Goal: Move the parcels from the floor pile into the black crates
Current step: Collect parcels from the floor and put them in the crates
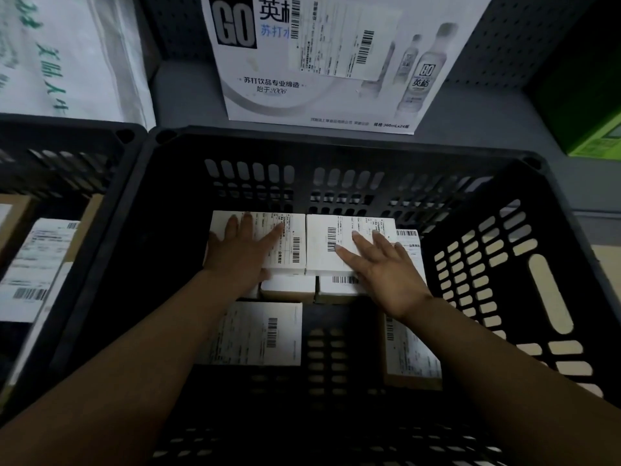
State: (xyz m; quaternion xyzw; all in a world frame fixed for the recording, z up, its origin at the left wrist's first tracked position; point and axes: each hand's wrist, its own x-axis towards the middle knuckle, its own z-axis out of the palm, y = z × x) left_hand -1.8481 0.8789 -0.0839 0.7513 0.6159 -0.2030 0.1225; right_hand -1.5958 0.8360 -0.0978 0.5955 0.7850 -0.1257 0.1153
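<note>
Both my arms reach down into a black slotted crate (336,146). Two white labelled parcels lie side by side on top of other parcels at its far end. My left hand (240,252) rests flat on the left top parcel (285,237), fingers straight. My right hand (379,264) lies flat with spread fingers on the right top parcel (322,257). Below them sit more white boxes (289,287). A flat labelled parcel (255,334) lies nearer me on the left, another (410,358) on the right.
A second black crate (67,139) at the left holds brown and white labelled parcels (37,264). Behind the crates stands a large white drinks carton (302,79) with a shipping label, a white bag (67,55) at far left and a green box (594,139) at far right.
</note>
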